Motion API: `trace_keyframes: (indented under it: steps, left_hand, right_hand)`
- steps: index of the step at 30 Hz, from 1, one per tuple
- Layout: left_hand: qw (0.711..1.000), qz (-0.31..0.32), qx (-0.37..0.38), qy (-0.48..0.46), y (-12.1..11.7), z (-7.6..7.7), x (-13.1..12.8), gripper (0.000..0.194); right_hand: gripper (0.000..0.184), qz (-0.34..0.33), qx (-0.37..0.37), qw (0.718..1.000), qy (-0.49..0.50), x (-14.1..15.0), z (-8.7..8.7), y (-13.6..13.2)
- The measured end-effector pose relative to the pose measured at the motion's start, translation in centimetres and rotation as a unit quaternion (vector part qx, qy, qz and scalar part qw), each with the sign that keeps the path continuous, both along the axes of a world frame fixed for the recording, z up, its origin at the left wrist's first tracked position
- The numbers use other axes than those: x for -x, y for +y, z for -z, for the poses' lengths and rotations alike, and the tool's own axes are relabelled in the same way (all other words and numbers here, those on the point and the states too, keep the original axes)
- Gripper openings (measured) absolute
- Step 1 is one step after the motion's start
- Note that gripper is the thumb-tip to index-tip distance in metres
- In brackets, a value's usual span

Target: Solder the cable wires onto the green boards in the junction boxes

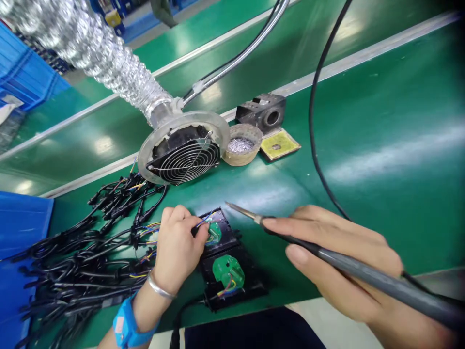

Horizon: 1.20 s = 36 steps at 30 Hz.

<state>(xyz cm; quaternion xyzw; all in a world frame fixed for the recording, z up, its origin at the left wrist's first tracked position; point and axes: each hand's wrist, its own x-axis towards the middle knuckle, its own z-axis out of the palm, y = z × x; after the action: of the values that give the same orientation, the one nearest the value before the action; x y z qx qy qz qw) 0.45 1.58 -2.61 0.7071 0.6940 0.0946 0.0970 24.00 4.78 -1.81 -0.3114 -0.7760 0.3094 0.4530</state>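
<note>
Two green boards (220,266) sit by the bench's (363,194) near edge; left hand (179,245) pinches thin wires (208,217), right hand (358,247) grips a soldering iron (348,265).

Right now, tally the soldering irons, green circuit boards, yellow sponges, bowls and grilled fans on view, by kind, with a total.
Soldering iron: 1
Green circuit boards: 2
Yellow sponge: 1
Bowl: 1
Grilled fan: 1
Total: 6
</note>
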Motion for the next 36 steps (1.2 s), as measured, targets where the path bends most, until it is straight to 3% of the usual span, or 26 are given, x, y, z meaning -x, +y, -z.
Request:
trace_keyframes:
  steps: [4,11,36]
  left_hand:
    - [1.000,-0.020,0.012,-0.014,0.1,0.0,-0.1,0.019]
    - [0.999,-0.017,0.017,-0.024,0.2,0.0,0.0,0.018]
    - [1.000,0.007,-0.003,-0.011,0.4,0.4,0.1,0.015]
  right_hand:
    - [0.029,-0.027,0.066,0.997,-0.020,0.1,0.8,0.2]
    - [0.030,-0.058,0.093,0.993,0.037,2.1,2.9,1.0]
    - [0.032,-0.066,0.113,0.991,0.037,2.1,3.1,1.7]
